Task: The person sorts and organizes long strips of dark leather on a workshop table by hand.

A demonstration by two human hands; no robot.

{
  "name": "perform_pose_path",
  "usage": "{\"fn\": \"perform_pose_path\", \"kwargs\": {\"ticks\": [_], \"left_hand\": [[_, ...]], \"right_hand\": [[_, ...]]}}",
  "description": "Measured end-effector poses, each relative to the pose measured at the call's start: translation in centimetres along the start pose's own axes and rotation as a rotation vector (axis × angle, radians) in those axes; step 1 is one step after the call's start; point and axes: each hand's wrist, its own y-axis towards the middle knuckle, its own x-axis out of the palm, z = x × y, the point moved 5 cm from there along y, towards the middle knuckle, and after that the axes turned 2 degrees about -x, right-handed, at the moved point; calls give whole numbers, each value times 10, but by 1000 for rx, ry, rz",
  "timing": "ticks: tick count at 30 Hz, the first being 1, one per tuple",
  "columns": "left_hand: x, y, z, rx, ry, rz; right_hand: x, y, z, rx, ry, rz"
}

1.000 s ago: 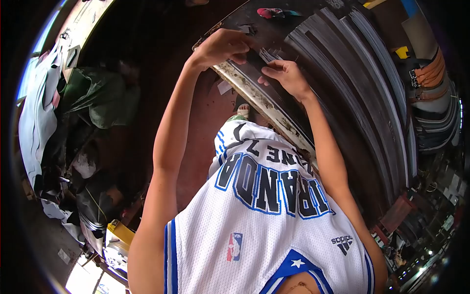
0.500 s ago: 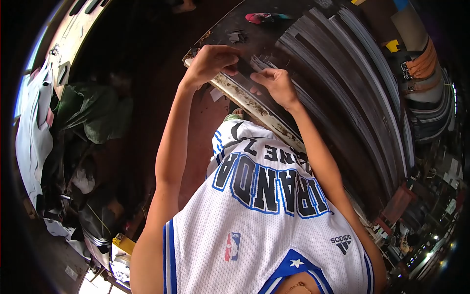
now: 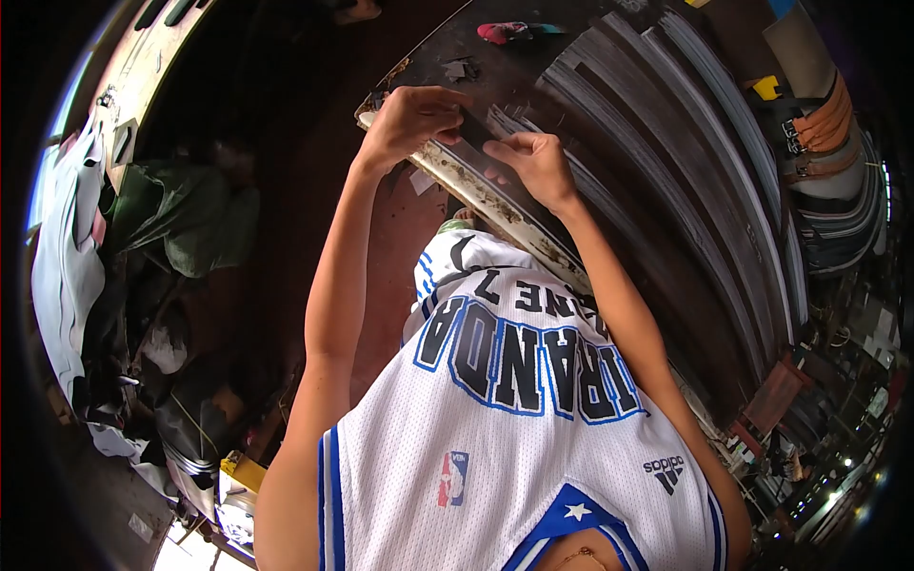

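Observation:
Both hands are over the near edge of a dark worktable (image 3: 433,46). My left hand (image 3: 415,126) is closed, its fingers curled and pinching a flat dark strip (image 3: 475,133) from the left. To the right of it, my right hand (image 3: 537,166) is closed too, with thumb and fingertips together on the same strip. Only a short stretch of the strip shows between the hands; its ends blend into the dark tabletop. Beyond the right hand lies a pile of long dark strips with pale edges (image 3: 657,143).
The table has a worn, pale front edge (image 3: 505,214). On it lie a pink and teal object (image 3: 509,33) and small dark scraps (image 3: 461,69). To the right are rolled orange straps with buckles (image 3: 824,128). Green cloth (image 3: 186,214) hangs at the left.
Almost nothing differs. My right hand has shifted very slightly left, while my left hand keeps its place and its pinch.

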Motion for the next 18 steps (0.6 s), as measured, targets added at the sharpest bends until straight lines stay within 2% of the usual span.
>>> {"fn": "perform_pose_path", "kwargs": {"ticks": [15,18], "left_hand": [[-3,6,-2,-18,112,41],[-10,17,-21,-27,181,42]], "right_hand": [[-1,7,16,-22,-53,-1],[0,6,31,8,114,5]]}}
